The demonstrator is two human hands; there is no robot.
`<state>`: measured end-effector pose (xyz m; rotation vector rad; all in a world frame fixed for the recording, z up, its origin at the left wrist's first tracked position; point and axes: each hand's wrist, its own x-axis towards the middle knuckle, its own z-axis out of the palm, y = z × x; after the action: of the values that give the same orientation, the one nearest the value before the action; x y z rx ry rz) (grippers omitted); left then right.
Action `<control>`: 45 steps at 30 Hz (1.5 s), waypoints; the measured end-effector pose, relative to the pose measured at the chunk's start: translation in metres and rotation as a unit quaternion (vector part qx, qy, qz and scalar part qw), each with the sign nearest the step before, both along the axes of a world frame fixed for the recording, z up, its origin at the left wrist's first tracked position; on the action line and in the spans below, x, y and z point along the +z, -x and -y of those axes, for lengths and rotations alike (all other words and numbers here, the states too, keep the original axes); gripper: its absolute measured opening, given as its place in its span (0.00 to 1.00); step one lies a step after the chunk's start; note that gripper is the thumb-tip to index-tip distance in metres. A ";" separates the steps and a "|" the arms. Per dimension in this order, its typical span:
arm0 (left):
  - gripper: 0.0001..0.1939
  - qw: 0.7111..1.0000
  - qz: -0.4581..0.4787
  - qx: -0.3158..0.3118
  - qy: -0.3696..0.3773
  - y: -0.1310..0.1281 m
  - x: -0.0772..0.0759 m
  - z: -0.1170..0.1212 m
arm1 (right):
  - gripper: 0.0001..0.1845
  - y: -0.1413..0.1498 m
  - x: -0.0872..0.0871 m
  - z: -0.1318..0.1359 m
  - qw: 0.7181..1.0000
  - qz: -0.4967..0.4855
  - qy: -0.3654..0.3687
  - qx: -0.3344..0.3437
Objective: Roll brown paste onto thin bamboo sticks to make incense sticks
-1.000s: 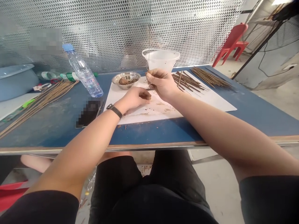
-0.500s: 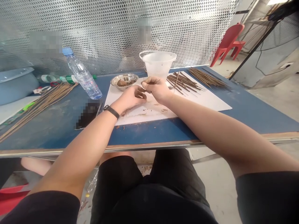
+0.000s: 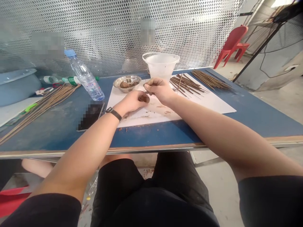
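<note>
Over the white board (image 3: 213,105) my two hands meet, fingers stained brown. My right hand (image 3: 159,90) pinches a thin stick (image 3: 145,81) between thumb and fingertips; its tip pokes up above them. Just below and to the left, my left hand (image 3: 134,101) curls its fingers round the stick's lower part, which is mostly hidden. Behind the left hand is a metal bowl (image 3: 115,84) with a brown lump (image 3: 124,84) in it. To the right lie several brown-coated sticks (image 3: 187,83) with thin bare ends.
A white bucket (image 3: 162,64) stands at the back. More brown sticks (image 3: 210,79) lie right of the board. On the left are a water bottle (image 3: 86,78), a phone (image 3: 91,116), long thin sticks (image 3: 44,105) and a blue basin (image 3: 16,86). A perforated metal screen (image 3: 106,37) rises behind.
My left hand's fingers have drawn closer together round the stick beneath my right hand. The right hand keeps its pinch. The view has shifted very slightly.
</note>
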<state>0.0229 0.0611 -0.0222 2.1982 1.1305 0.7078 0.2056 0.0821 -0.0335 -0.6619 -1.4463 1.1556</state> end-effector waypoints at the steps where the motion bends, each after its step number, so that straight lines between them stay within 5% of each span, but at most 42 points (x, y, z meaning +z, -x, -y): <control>1: 0.07 1.000 0.011 -0.002 0.000 0.000 0.000 0.000 | 0.16 0.000 0.000 0.000 1.000 0.001 0.002 0.001; 17: 0.13 0.986 0.165 -0.022 -0.008 0.004 -0.006 -0.009 | 0.12 -0.010 0.008 0.003 0.991 0.113 -0.053 -0.036; 25: 0.10 0.969 0.238 -0.012 -0.066 0.003 -0.001 -0.008 | 0.27 -0.014 0.007 0.006 0.993 0.103 0.002 0.056; 28: 0.09 0.953 0.288 0.023 -0.087 0.005 0.002 -0.008 | 0.24 -0.016 0.007 0.006 0.984 0.143 0.035 0.105; 33: 0.10 0.947 0.296 0.068 -0.104 0.011 0.004 -0.008 | 0.07 -0.020 0.012 0.003 0.974 0.219 -0.015 0.057; 40: 0.11 0.945 0.302 0.108 -0.060 0.015 0.010 -0.007 | 0.11 -0.026 0.017 0.000 0.966 0.255 -0.038 0.016; 45: 0.12 0.967 0.218 0.126 -0.040 0.015 0.007 -0.007 | 0.15 -0.027 0.020 0.002 0.943 0.322 -0.080 -0.034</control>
<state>0.0077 0.0685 -0.0157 1.8433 1.1668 1.2920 0.2324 0.0797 -0.0140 -1.0245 -2.0189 0.7799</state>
